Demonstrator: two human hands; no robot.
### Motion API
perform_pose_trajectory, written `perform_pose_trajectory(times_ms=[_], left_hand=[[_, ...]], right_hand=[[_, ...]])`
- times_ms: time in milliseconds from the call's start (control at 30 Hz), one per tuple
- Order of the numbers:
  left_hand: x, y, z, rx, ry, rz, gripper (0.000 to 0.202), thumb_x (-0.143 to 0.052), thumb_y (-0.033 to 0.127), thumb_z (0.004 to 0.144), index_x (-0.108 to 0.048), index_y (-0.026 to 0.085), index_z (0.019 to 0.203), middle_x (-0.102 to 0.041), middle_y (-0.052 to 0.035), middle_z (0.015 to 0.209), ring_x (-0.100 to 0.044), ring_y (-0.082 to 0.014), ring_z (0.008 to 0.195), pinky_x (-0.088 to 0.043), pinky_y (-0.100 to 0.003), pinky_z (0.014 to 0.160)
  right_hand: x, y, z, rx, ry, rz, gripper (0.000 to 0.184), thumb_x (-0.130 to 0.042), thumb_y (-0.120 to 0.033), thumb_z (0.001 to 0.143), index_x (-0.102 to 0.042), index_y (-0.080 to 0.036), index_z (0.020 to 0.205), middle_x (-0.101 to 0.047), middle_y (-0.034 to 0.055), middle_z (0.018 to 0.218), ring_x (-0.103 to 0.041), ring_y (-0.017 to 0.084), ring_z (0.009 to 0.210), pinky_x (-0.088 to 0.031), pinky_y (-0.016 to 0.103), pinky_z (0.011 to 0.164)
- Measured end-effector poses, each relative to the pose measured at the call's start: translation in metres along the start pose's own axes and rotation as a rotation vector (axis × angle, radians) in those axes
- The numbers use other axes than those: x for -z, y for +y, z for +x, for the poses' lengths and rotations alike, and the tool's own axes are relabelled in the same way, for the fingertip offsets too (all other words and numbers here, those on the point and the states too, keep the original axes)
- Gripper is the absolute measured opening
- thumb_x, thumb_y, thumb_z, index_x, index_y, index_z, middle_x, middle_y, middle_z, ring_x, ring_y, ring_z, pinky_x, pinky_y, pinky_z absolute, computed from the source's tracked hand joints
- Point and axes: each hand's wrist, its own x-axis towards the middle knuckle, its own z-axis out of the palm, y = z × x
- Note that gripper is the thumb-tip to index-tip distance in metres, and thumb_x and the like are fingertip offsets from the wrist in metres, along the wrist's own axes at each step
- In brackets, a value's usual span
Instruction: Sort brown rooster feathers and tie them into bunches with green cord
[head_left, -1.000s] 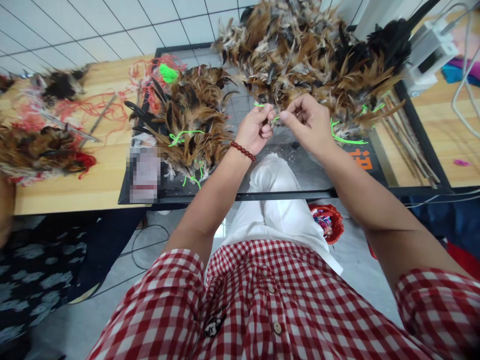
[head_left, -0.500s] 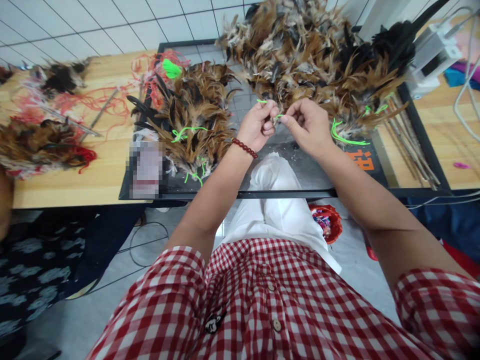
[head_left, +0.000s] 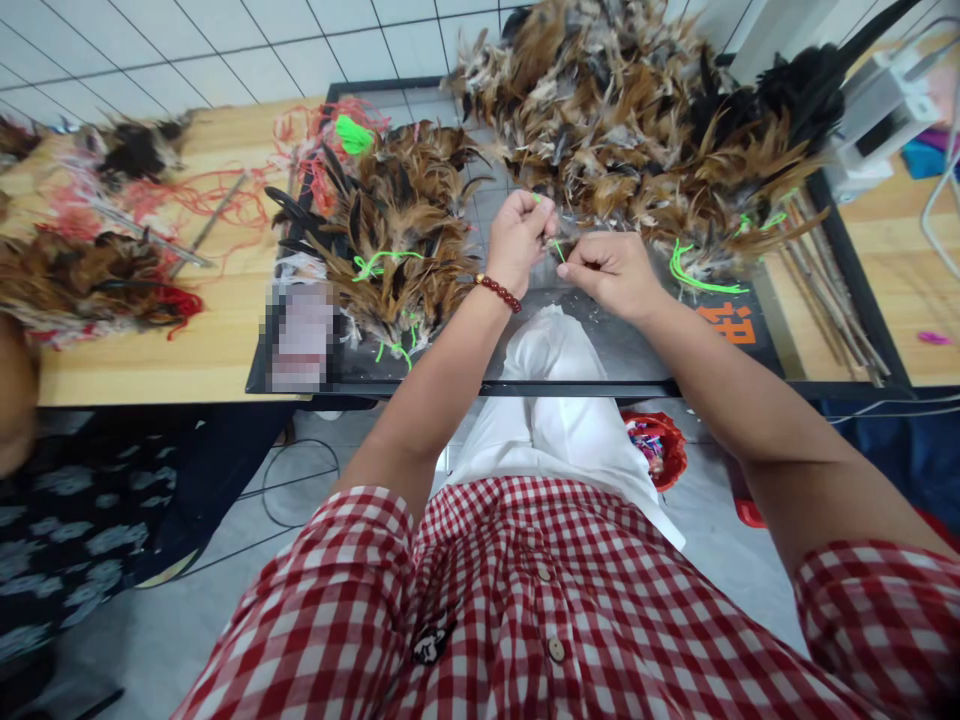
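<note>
My left hand (head_left: 523,238), with a dark red bead bracelet (head_left: 499,292) at the wrist, pinches a green string, a bit of which shows above the fingers. Between the hands a short length of the green string (head_left: 559,251) runs to my right hand (head_left: 609,272), whose thumb and finger close on its end. Small feather ends seem to be held in the left fingers, but they are mostly hidden. A large heap of brown feathers (head_left: 600,120) lies just beyond the hands. To the left sits a smaller brown feather pile (head_left: 409,215) with green strings on it.
A black-framed glass panel (head_left: 465,388) lies on the wooden table (head_left: 150,385). Thin sticks (head_left: 832,285) lie at its right, by more cut green strings (head_left: 705,275). Red threads (head_left: 217,205) tangle at left. A red basket (head_left: 679,455) stands below. Another person's arm (head_left: 15,400) shows at far left.
My right hand has drawn slightly down and turned, pulling the green string into a short downward line. My left hand has risen slightly. The whole view has shifted a little.
</note>
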Motion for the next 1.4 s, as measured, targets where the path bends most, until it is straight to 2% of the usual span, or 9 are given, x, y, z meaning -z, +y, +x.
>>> perform_pose_trajectory(times_ms=[133, 300, 500, 667, 833, 967, 1100, 1233, 1400], left_hand=[[0.008, -0.021, 0.023, -0.187, -0.077, 0.134, 0.019, -0.085, 0.025, 0.088, -0.066, 0.021, 0.090, -0.064, 0.0012, 0.077, -0.072, -0.0128, 0.082, -0.057, -0.023, 0.076], [0.016, -0.034, 0.039, -0.547, -0.041, 0.379, 0.022, -0.089, 0.033, 0.083, -0.070, 0.022, 0.089, -0.068, -0.0030, 0.089, -0.073, -0.0196, 0.105, -0.059, -0.031, 0.093], [0.025, 0.030, 0.000, -0.742, -0.059, 0.750, 0.022, -0.092, 0.020, 0.071, -0.073, 0.024, 0.081, -0.074, -0.0051, 0.103, -0.070, -0.0214, 0.098, -0.059, -0.035, 0.089], [0.084, 0.077, -0.073, -0.930, 0.249, 0.941, 0.011, -0.081, 0.028, 0.084, -0.073, 0.031, 0.090, -0.074, -0.0042, 0.107, -0.065, -0.0269, 0.117, -0.055, -0.047, 0.107], [0.163, 0.044, -0.123, -0.981, 0.365, 1.234, 0.006, -0.071, 0.025, 0.087, -0.075, 0.029, 0.090, -0.072, -0.0046, 0.098, -0.067, -0.0229, 0.098, -0.055, -0.044, 0.095], [0.188, 0.019, -0.140, -0.892, 0.306, 1.486, 0.007, -0.068, 0.022, 0.083, -0.075, 0.025, 0.086, -0.072, -0.0061, 0.090, -0.066, -0.0239, 0.087, -0.052, -0.044, 0.084], [0.170, 0.027, -0.154, -0.946, 0.385, 1.569, 0.010, -0.068, 0.029, 0.090, -0.076, 0.022, 0.090, -0.075, -0.0115, 0.100, -0.067, -0.0286, 0.092, -0.051, -0.047, 0.086], [0.111, 0.031, -0.141, -1.146, 0.173, 1.381, 0.012, -0.065, 0.025, 0.095, -0.076, 0.021, 0.092, -0.077, -0.0098, 0.098, -0.070, -0.0250, 0.094, -0.053, -0.043, 0.090], [0.026, 0.010, -0.042, -0.595, -0.025, 0.732, 0.009, -0.077, 0.016, 0.082, -0.076, 0.022, 0.089, -0.075, -0.0077, 0.098, -0.072, -0.0269, 0.112, -0.055, -0.038, 0.104]], right_hand=[[0.000, 0.013, -0.001, -0.022, 0.151, -0.079, 0.048, -0.061, -0.066, 0.097, -0.058, -0.026, 0.069, -0.058, 0.0054, 0.070, -0.059, 0.025, 0.077, -0.050, 0.043, 0.076], [0.007, 0.015, -0.002, -0.047, 0.240, -0.123, 0.050, -0.052, -0.071, 0.100, -0.065, -0.028, 0.078, -0.063, 0.0079, 0.078, -0.063, 0.028, 0.083, -0.052, 0.048, 0.081], [0.010, 0.001, -0.003, -0.021, 0.253, -0.182, 0.054, -0.044, -0.073, 0.102, -0.068, -0.029, 0.083, -0.067, 0.0087, 0.084, -0.065, 0.028, 0.087, -0.055, 0.048, 0.086], [0.010, -0.001, -0.003, -0.011, 0.283, -0.162, 0.051, -0.046, -0.070, 0.103, -0.066, -0.028, 0.081, -0.067, 0.0080, 0.082, -0.065, 0.026, 0.083, -0.055, 0.048, 0.083], [0.009, 0.002, -0.001, 0.013, 0.288, -0.134, 0.046, -0.053, -0.065, 0.101, -0.063, -0.028, 0.075, -0.066, 0.0072, 0.078, -0.063, 0.025, 0.077, -0.054, 0.047, 0.078], [0.010, 0.002, 0.000, 0.005, 0.245, -0.162, 0.043, -0.052, -0.062, 0.102, -0.064, -0.029, 0.076, -0.067, 0.0072, 0.078, -0.064, 0.027, 0.080, -0.053, 0.047, 0.078], [0.008, 0.005, 0.000, -0.018, 0.165, -0.219, 0.041, -0.052, -0.060, 0.102, -0.067, -0.029, 0.079, -0.070, 0.0093, 0.083, -0.065, 0.028, 0.082, -0.051, 0.046, 0.078], [0.001, 0.009, 0.000, -0.015, 0.057, -0.300, 0.039, -0.051, -0.053, 0.101, -0.071, -0.025, 0.084, -0.073, 0.0121, 0.090, -0.067, 0.029, 0.085, -0.049, 0.046, 0.079], [0.000, 0.008, -0.003, -0.030, -0.077, -0.502, 0.029, -0.052, -0.040, 0.097, -0.076, -0.024, 0.093, -0.076, 0.0144, 0.097, -0.068, 0.034, 0.095, -0.047, 0.048, 0.084]])
